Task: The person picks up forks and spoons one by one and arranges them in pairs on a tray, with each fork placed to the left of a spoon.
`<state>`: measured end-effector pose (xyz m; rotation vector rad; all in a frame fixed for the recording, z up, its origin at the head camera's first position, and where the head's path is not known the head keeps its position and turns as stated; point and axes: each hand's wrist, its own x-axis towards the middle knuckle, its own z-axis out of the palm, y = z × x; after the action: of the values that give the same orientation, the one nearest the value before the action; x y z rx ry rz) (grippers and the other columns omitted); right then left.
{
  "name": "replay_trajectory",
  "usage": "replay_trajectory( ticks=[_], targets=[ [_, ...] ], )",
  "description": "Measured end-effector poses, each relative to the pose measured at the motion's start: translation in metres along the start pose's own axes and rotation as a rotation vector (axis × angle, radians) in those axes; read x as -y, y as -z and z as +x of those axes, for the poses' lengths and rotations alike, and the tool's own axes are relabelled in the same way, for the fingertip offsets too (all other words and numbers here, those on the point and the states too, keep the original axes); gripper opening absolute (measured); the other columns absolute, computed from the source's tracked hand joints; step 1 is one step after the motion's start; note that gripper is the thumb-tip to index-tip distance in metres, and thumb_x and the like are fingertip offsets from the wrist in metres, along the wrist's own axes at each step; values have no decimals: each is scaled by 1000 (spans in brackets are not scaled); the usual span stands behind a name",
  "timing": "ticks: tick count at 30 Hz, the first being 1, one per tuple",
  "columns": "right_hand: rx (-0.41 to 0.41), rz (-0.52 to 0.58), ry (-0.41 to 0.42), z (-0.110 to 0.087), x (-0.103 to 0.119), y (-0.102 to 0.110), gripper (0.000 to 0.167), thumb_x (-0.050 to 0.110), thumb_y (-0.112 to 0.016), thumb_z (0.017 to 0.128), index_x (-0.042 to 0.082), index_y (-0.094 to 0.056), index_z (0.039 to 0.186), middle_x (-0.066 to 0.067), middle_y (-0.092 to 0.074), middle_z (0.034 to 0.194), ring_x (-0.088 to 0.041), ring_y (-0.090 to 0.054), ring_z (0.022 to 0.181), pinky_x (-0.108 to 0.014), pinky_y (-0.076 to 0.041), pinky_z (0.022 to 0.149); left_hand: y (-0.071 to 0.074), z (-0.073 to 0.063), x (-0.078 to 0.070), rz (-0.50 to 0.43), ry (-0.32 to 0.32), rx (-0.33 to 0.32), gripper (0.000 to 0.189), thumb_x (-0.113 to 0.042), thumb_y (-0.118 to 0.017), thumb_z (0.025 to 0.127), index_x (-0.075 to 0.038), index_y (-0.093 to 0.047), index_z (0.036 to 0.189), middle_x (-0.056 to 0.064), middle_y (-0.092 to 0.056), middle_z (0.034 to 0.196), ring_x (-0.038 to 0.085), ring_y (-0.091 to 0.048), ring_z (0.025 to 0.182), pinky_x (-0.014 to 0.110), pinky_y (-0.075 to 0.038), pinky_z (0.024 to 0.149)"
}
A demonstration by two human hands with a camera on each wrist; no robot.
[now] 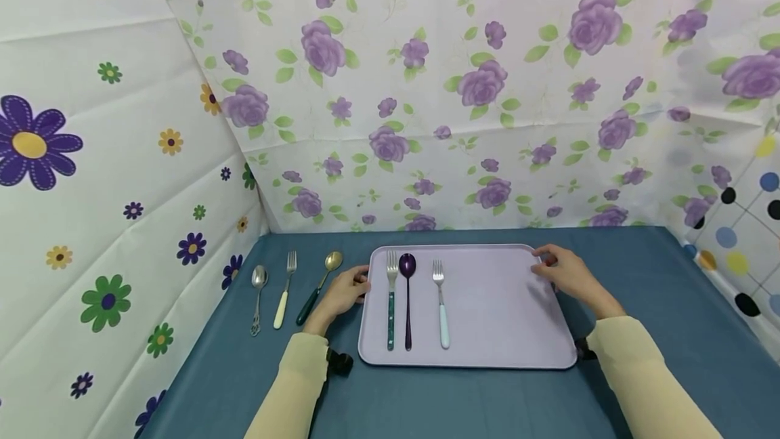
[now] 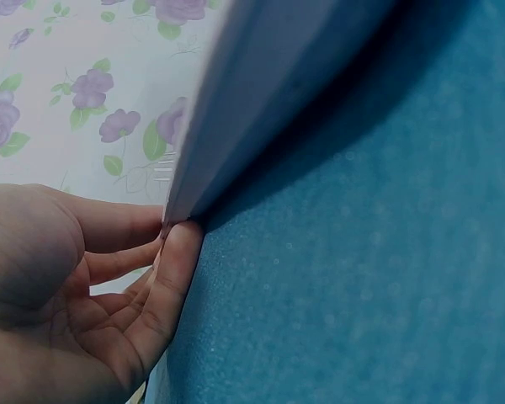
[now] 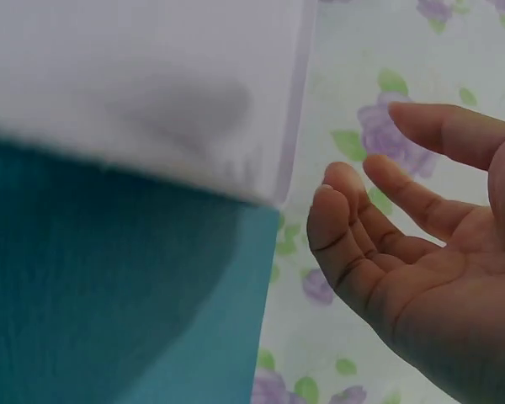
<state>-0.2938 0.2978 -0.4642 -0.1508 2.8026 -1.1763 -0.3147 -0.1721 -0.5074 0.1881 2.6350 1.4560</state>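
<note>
A pale lilac rectangular tray (image 1: 493,303) lies on the table. My left hand (image 1: 344,292) pinches its left rim; in the left wrist view the thumb and fingers meet at the tray edge (image 2: 227,109). By the far right corner is my right hand (image 1: 563,269), its fingers loosely bent and apart from the tray (image 3: 151,101) in the right wrist view. On the tray's left half are a fork with a green patterned handle (image 1: 391,317), a dark purple spoon (image 1: 407,266) and a fork with a pale mint handle (image 1: 444,326).
Left of the tray, a silver spoon (image 1: 258,278), a cream-handled fork (image 1: 281,310) and a gold spoon with a dark green handle (image 1: 332,261) lie on the blue tablecloth (image 1: 463,405). Flowered sheets (image 1: 426,100) rise behind the table and at its left.
</note>
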Motion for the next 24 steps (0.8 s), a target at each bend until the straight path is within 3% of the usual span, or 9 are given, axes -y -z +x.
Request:
replay_trajectory(
  ticks=[7,24],
  targets=[
    [-1,-105,-21,2,-19,7,50,22,-63,104,-8,-51,142,-23,-63,110,-31,-63,90,-43,-53,71,-1,-2,-3,-3,-2,0,45,-2,-59,103,7,-52,147,15,-61,109,24,-64,97,37,-62,77],
    [-7,-201,14,3,-39,3,46,15,-64,102,-12,-53,138,-17,-64,98,-26,-62,81,-43,-53,67,-2,1,-1,-17,25,16,48,-3,-60,103,5,-50,150,14,-61,111,24,-65,101,37,-62,78]
  ],
)
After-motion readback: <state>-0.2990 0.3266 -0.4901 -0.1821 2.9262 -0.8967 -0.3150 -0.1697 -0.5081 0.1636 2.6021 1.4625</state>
